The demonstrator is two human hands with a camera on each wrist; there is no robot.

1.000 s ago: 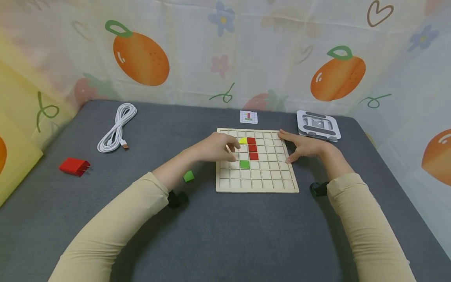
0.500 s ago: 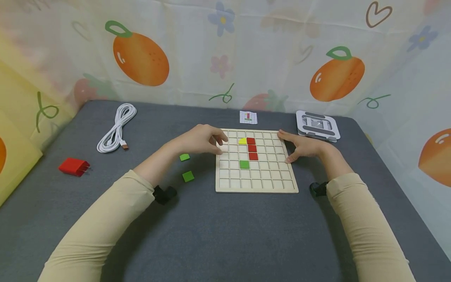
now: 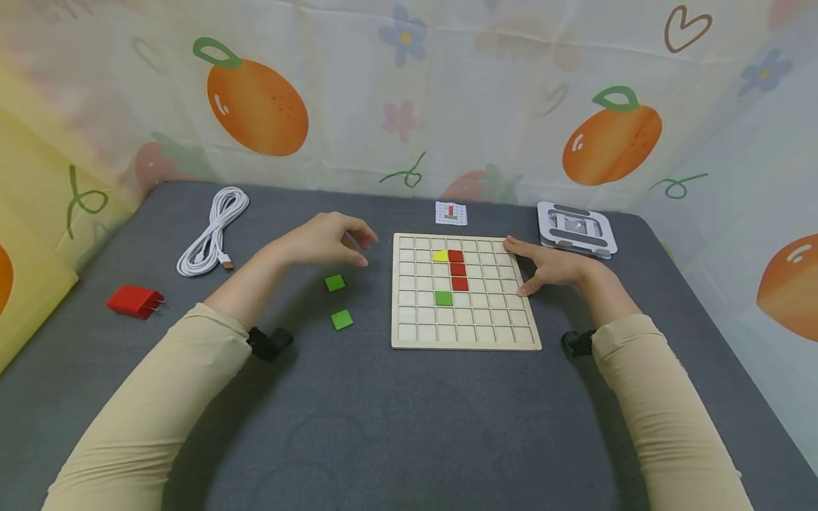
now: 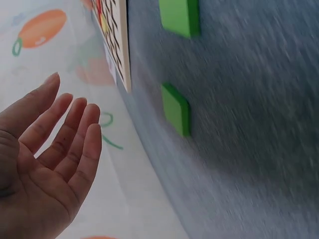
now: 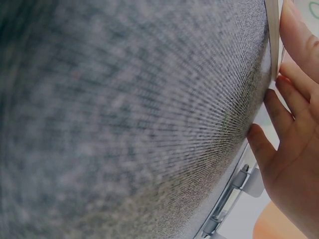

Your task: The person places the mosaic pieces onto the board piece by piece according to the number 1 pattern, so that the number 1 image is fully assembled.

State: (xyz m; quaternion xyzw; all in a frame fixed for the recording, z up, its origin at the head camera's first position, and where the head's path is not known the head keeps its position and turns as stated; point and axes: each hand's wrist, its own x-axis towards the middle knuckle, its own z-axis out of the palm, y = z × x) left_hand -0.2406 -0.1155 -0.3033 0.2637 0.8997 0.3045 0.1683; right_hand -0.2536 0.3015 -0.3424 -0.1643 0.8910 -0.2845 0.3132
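Left hand (image 3: pixel 324 240) has withdrawn from the wooden grid board (image 3: pixel 483 316), fingers parted; right hand (image 3: pixel 553 265), spread against its edge, could push it askew.

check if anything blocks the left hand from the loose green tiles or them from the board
Nothing visible stands between the left hand and the loose green tiles, or between them and the board; the right hand touches its opposite edge.
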